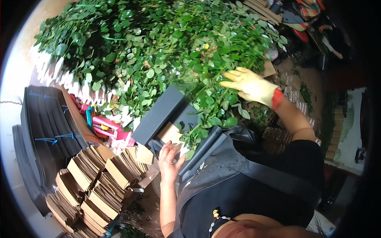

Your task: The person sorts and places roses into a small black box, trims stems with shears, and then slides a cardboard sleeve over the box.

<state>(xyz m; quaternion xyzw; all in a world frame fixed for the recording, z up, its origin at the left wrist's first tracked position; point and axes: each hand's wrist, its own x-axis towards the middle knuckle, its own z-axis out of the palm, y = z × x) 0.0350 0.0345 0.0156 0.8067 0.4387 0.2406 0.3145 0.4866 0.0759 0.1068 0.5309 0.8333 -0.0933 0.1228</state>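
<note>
My left hand (170, 160) is bare and lies at the lower end of a small group of leafy cut stems (195, 135), beside a white flower head or wrap (183, 149). Its fingertips reach a piece of brown cardboard (171, 133); whether the fingers grip anything cannot be told. My right hand (251, 86), in a pale yellow glove with a red cuff, is spread over the leaves at the right, with nothing visible in its grasp. Between the hands and the pile stands a black ribbed block or panel (158, 114). A dark rolled edge (202, 150) runs along my apron (217, 160).
A large heap of leafy stems (166, 44) spans the far side, with white-wrapped heads (68, 83) at its left. Stacked cardboard pieces (98, 181), tied black sheets (50, 128) and a pink plastic tool (111, 128) stand at left. Leaf litter (305, 92) covers floor at right.
</note>
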